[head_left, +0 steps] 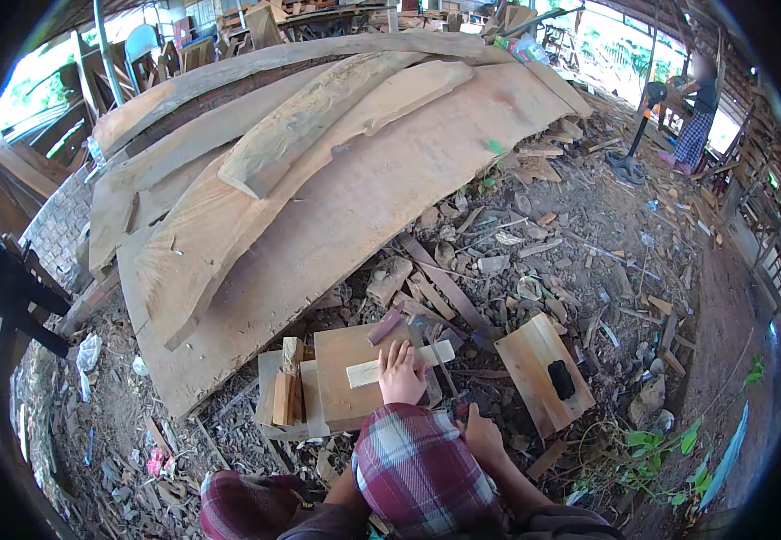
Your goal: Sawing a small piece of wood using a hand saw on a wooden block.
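A pale wooden strip (365, 374) lies across a thick wooden block (341, 342). My left hand (401, 373) is on it, fingers reaching over its far edge and thumb toward its right end, holding it down. Just right of that, my right hand (483, 434) is closed around the dark handle of what looks like a handsaw (447, 376). Its thin blade, seen nearly edge-on, crosses by the strip's right end. The right fingers are partly hidden behind my plaid-covered knee (422, 459). Short wood offcuts (288, 391) stand on the block's left side.
Large curved slabs (318, 126) rest on a broad wooden sheet (390, 198) ahead. A board (543, 373) with a black object (561, 380) lies right. Scraps and chips litter the ground (570, 252). One person (698, 108) stands far right; a dark-clothed leg (26, 288) shows left.
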Motion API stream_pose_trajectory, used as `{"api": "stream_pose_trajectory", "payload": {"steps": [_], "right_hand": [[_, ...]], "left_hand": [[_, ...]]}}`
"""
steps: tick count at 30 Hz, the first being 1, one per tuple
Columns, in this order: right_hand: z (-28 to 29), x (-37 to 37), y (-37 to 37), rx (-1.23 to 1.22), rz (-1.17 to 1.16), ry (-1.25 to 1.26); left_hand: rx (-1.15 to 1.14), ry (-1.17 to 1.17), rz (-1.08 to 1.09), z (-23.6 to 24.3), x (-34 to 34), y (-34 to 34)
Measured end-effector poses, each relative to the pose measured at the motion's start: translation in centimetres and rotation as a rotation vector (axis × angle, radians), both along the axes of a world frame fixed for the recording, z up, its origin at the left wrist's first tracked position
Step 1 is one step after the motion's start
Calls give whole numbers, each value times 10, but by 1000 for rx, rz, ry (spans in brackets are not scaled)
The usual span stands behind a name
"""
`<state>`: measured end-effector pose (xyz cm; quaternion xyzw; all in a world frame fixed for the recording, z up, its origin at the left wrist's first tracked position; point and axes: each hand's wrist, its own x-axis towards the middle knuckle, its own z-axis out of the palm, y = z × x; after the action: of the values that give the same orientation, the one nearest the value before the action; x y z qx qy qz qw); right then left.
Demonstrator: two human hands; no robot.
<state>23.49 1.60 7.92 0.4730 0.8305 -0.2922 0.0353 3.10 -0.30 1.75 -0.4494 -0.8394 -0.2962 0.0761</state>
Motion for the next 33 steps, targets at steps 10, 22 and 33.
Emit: {"api": "stream_pose_trajectory", "payload": {"steps": [10,22,33], "right_hand": [[-5,-51,28,94,10,43],[-12,-47,30,96,10,118],[15,-33,9,-2,-30,12]], "left_hand": [[5,-10,9,0,-4,5],[-26,-21,-48,2,-4,3],[-40,52,-33,-6,-8,0]]}}
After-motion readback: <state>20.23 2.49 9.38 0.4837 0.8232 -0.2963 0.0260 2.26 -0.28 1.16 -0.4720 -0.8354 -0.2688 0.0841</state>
